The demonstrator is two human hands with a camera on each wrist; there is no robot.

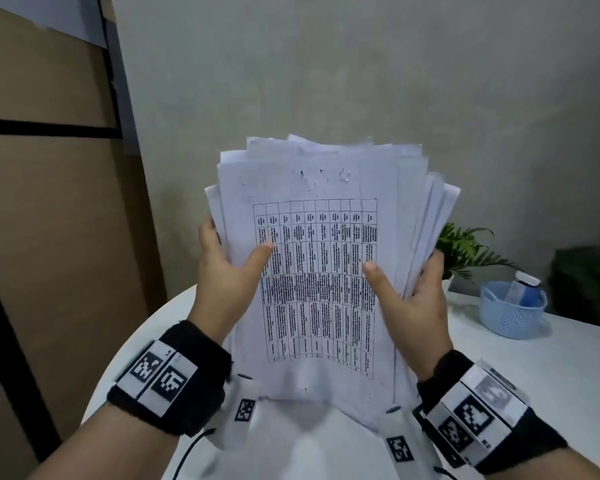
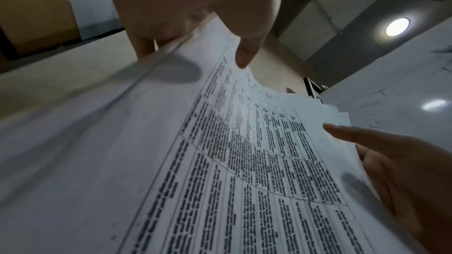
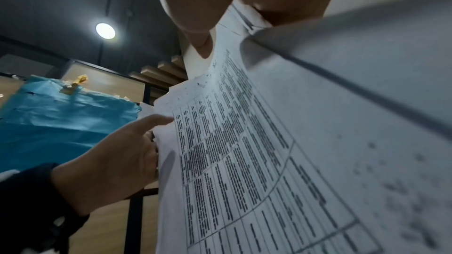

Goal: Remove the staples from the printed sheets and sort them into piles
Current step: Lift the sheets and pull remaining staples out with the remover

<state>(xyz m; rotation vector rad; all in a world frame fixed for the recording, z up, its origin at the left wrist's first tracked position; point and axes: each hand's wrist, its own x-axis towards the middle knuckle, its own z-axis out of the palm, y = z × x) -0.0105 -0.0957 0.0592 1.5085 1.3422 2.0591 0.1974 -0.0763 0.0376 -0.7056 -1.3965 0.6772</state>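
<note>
Both hands, left point(image 1: 222, 271) at nine o'clock and right point(image 1: 413, 292) at three, pinch the upright sheets point(image 1: 323, 271) by the edges, thumbs in front, probably to square them.

Both forearms reach forward and upward, each wrist wrapped in a black band. The left hand point(image 1: 222, 271) closes its grip on the left edge of the stack of printed sheets point(image 1: 323, 271), thumb pressed flat on the front page and fingers behind. The right hand point(image 1: 413, 299) mirrors it on the right edge, thumb across the front, fingers curled behind.
</note>
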